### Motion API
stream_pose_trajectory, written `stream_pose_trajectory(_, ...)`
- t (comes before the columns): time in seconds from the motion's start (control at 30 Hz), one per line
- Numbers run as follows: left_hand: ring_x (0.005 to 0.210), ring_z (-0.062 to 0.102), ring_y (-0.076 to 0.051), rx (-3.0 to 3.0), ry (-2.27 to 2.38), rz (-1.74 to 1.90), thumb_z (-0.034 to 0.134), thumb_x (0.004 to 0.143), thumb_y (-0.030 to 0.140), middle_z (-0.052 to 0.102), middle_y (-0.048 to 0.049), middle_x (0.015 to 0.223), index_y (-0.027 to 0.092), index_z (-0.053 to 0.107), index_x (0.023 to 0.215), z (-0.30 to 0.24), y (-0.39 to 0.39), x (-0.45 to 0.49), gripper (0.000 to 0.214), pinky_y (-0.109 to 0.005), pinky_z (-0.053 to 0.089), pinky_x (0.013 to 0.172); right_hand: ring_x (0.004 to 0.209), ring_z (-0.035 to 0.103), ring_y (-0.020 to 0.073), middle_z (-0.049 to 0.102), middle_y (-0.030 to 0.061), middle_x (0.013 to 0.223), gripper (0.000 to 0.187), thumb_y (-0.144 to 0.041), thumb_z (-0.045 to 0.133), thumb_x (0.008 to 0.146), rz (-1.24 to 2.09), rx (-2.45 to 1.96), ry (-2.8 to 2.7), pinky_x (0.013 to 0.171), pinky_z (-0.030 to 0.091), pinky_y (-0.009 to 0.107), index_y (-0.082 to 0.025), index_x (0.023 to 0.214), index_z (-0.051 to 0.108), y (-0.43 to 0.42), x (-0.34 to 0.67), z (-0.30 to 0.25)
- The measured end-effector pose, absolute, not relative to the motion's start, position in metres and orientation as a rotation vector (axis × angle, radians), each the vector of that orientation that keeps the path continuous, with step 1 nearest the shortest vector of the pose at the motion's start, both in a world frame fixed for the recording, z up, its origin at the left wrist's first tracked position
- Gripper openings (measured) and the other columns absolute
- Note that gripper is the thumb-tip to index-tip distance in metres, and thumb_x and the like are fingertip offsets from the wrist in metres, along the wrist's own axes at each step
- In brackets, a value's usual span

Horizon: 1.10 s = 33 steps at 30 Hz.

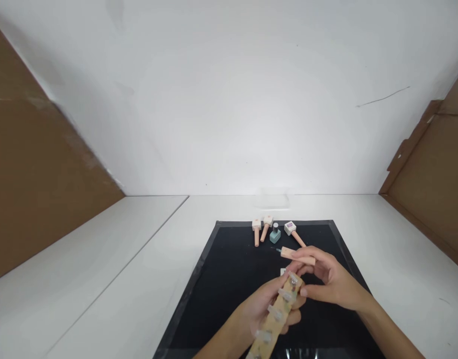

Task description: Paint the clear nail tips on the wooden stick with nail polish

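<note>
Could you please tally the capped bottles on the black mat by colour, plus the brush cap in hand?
White bottles with peach caps: 3
Teal bottle: 1
Peach brush cap in the right hand: 1
Total: 5

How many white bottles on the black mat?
3 clearly: two white bottles left of the teal bottle, one right of it. The white corner beside the left hand may be another.

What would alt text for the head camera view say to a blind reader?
A person's left hand holds a tan strip bearing clear pieces; the right hand holds a peach brush cap. Small bottles rest on a black mat.
</note>
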<state>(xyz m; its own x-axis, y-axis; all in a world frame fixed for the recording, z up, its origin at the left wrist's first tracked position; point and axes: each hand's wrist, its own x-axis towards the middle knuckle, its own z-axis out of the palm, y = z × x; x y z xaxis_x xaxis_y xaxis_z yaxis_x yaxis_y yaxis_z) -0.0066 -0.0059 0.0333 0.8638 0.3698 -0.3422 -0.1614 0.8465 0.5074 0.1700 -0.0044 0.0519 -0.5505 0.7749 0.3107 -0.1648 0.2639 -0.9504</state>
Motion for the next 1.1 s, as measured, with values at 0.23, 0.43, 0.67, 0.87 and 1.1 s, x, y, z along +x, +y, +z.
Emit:
stream_pose_trajectory(0.23, 0.034, 0.014, -0.004, 0.441, 0.341, 0.338, 0.067, 0.07, 0.049, 0.03, 0.0096, 0.043, 0.015, 0.052, 0.069, 0.018, -0.002, -0.003, 0.037, -0.021, -0.002, 0.033, 0.084, 0.067, 0.0151, 0.069, 0.0026, 0.093, 0.037, -0.013, 0.067, 0.076, 1.464, -0.699, -1.621, 0.079, 0.054, 0.032, -0.027, 0.11, 0.061, -0.004, 0.167, 0.049)
stream_pose_trajectory(0.43, 0.037, 0.012, -0.006, 0.392, 0.276, 0.344, 0.062, 0.077, 0.043, 0.025, 0.0087, 0.046, 0.015, 0.051, 0.068, 0.008, 0.0, -0.003, 0.031, -0.019, 0.003, 0.034, 0.075, 0.066, 0.0141, 0.067, 0.0005, 0.081, 0.035, -0.017, 0.072, 0.073, 1.481, -0.769, -1.553, 0.071, 0.055, 0.029, -0.024, 0.106, 0.063, -0.002, 0.166, 0.047)
stream_pose_trajectory(0.67, 0.048, 0.042, -0.007, 0.472, 0.292, 0.606, 0.059, 0.077, 0.049, 0.047, 0.0018, 0.059, 0.012, 0.058, 0.08, 0.018, -0.006, -0.006, 0.038, -0.021, 0.032, 0.048, 0.063, 0.064, 0.0107, 0.066, -0.0025, 0.073, 0.032, -0.017, 0.078, 0.066, 1.386, -0.775, -1.315, 0.063, 0.055, 0.023, -0.024, 0.094, 0.063, 0.004, 0.176, 0.051)
stream_pose_trajectory(0.87, 0.05, 0.049, -0.012, 0.801, 0.458, 1.071, 0.05, 0.078, 0.061, 0.054, 0.0034, 0.056, 0.02, 0.049, 0.092, 0.029, -0.005, -0.016, 0.043, -0.031, 0.042, 0.061, 0.065, 0.062, 0.0131, 0.065, -0.0013, 0.071, 0.034, -0.023, 0.083, 0.06, 1.127, -0.826, -1.184, 0.062, 0.056, 0.026, -0.025, 0.089, 0.064, 0.008, 0.187, 0.058)
stream_pose_trajectory(1.1, 0.051, 0.047, -0.008, 1.128, 0.612, 1.353, 0.059, 0.079, 0.048, 0.043, 0.0079, 0.062, 0.023, 0.042, 0.086, 0.029, -0.007, -0.021, 0.031, -0.025, 0.043, 0.056, 0.068, 0.06, 0.0128, 0.064, -0.001, 0.074, 0.033, -0.023, 0.082, 0.063, 1.125, -0.772, -1.187, 0.063, 0.055, 0.024, -0.028, 0.091, 0.065, 0.002, 0.175, 0.049)
